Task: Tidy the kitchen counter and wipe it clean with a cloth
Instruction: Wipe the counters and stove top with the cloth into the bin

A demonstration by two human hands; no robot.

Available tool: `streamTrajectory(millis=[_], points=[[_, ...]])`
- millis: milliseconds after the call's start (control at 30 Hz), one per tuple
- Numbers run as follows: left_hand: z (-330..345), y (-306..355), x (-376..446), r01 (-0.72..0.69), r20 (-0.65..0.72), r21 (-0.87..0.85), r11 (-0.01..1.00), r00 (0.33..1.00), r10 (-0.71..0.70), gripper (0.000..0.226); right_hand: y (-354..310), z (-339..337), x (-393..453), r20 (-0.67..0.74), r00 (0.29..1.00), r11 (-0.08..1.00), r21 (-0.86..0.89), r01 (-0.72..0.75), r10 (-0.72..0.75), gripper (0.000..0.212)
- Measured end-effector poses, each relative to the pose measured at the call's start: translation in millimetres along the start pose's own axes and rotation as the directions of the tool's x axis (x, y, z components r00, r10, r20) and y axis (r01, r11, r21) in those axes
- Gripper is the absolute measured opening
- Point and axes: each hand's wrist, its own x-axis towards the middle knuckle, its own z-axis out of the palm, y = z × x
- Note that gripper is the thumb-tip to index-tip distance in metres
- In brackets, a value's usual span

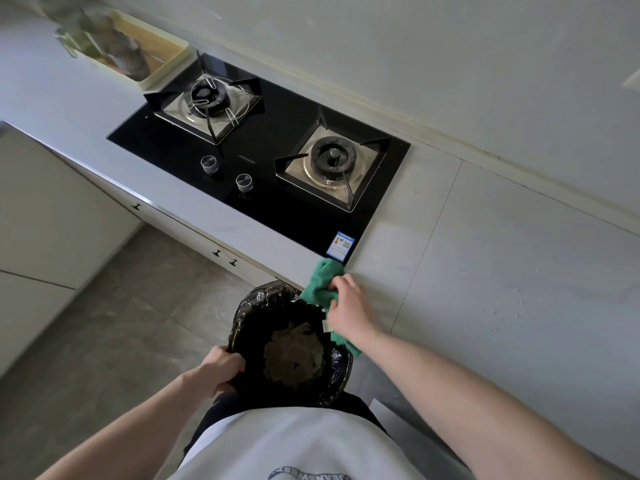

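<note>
From the head view, the person stands at the edge of a pale grey tabletop [502,254]. The right hand [348,308] holds a green cloth [322,282]. Its fingers are curled around the cloth, which sits bunched at the front edge of the tabletop, just by the near corner of the stove. One end of the cloth hangs down under the wrist.

The left hand [221,370] grips the rim of a round bin [256,327] lined with a shiny black bag. Its fingers are curled over the rim on the left side. The bin is held just under the tabletop's edge, right below the cloth. Some crumpled brownish scraps [294,355] lie at the bottom of the bin.

A black glass stove [277,133] with two burners and two round knobs is set into the tabletop. A small blue sticker [340,245] sits on its near corner. Far back on the left, a cream tray [166,64] holds some blurry things that are too fuzzy to name.
</note>
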Motion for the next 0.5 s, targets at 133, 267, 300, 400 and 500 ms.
streamTrajectory(millis=[133,267,300,400,500], points=[[-1.5,-0.8,-0.5,0.013,0.019,0.001,1.0,1.0,-0.013,0.021,-19.4,12.9,-14.1,0.227,0.966,0.992,0.03,0.122,-0.126,0.027],[-3.8,0.6,-3.5,0.006,0.028,-0.007,1.0,1.0,-0.006,0.024,-18.1,-2.4,-13.1,0.131,0.981,0.987,0.093,0.129,-0.141,0.029],[-4.3,0.4,-5.3,0.001,0.028,-0.008,1.0,1.0,-0.001,0.024,-15.6,-9.5,-8.4,0.079,0.988,0.987,0.103,0.122,-0.13,0.029],[-4.5,0.2,-7.8,-0.001,0.038,-0.007,1.0,0.999,0.001,0.027,-4.1,-33.9,13.2,-0.079,0.994,0.992,0.096,0.082,-0.075,0.026],[-4.7,-1.3,-9.0,0.004,0.045,-0.009,1.0,0.999,-0.004,0.028,4.6,-41.4,30.7,-0.103,0.994,0.998,0.043,0.04,-0.035,0.022]])
